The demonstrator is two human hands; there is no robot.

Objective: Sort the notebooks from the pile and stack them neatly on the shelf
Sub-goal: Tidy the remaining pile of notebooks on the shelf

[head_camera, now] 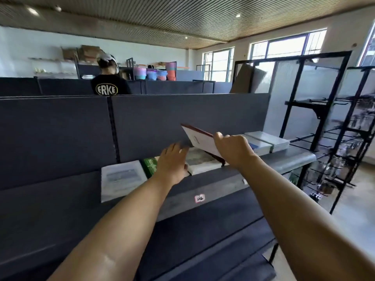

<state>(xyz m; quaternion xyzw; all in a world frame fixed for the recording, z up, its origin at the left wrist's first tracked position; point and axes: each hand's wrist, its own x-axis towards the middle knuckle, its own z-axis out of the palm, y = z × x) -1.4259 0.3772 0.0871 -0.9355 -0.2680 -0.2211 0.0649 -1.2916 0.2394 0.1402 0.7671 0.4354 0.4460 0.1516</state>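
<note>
My right hand [233, 149] grips a white notebook with a dark red spine [199, 139], tilted up above the shelf [284, 159]. Below it lies a pale stack of notebooks [203, 164]. My left hand [172, 161] rests flat, fingers straight, on the left edge of that stack and over a green notebook [150, 166]. A white notebook [121, 179] lies alone further left, hanging over the shelf's front. Two neat white stacks [267, 141] sit to the right, behind my right hand.
A dark back panel [142, 122] rises behind the shelf. Lower dark shelves [213, 230] step out toward me. A black wire rack [334, 149] stands at the right. A person in a black shirt [107, 86] stands beyond the panel.
</note>
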